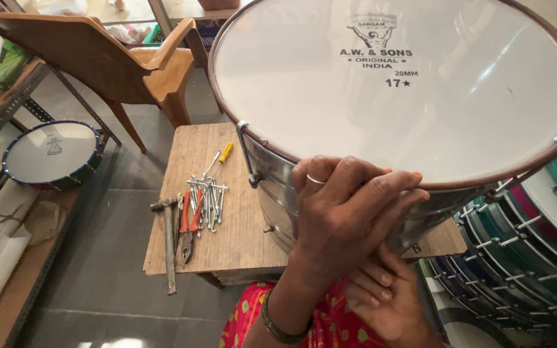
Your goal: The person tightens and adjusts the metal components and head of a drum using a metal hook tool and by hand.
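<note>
The left hand [349,206] grips the near rim of the big drum [394,84], pressing the hoop; the right hand [388,293] lies open under it, holding nothing. Fitting seems underway; hooks [206,200] wait mid-table.

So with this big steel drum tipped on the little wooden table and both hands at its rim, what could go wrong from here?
1. The large steel drum with the white skin overhangs the small wooden table; it might slide or tip off.
2. The left hand presses on the brown rim by a metal hook; fingers could get pinched.
3. The loose metal tension rods and hammer lie near the table's edge and could be knocked to the floor.
</note>
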